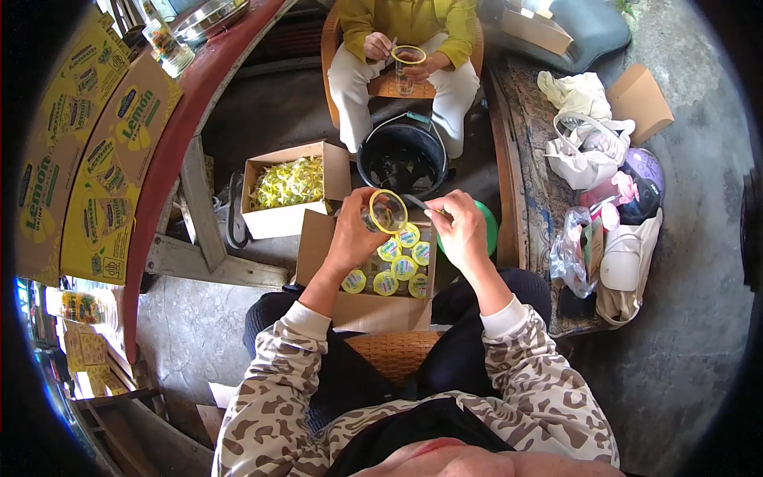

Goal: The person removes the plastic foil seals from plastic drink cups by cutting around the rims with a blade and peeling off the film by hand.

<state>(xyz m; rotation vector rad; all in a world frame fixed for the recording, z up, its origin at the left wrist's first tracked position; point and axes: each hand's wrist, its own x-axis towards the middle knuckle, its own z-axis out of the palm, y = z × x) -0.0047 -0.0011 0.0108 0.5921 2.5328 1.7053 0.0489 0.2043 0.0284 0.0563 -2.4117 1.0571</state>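
Observation:
My left hand (354, 230) is wrapped round a clear plastic cup (388, 211) with a yellow rim, its mouth tilted toward me. My right hand (458, 225) pinches the end of a small dark blade-like tool (415, 202), whose other end reaches the cup's rim. Below my hands, an open carton (362, 311) holds several cups with yellow-and-white printed lids (385, 283). Just beyond the cup stands a black bucket (402, 159) with dark contents.
Opposite sits a person (405, 24) holding another yellow-rimmed cup (408, 56). A box of yellow-white scraps (288, 183) stands left of the bucket. Lemon drink cartons (119, 151) line the left; bags (584, 151) lie on a bench at right. A green round object (485, 229) is partly behind my right hand.

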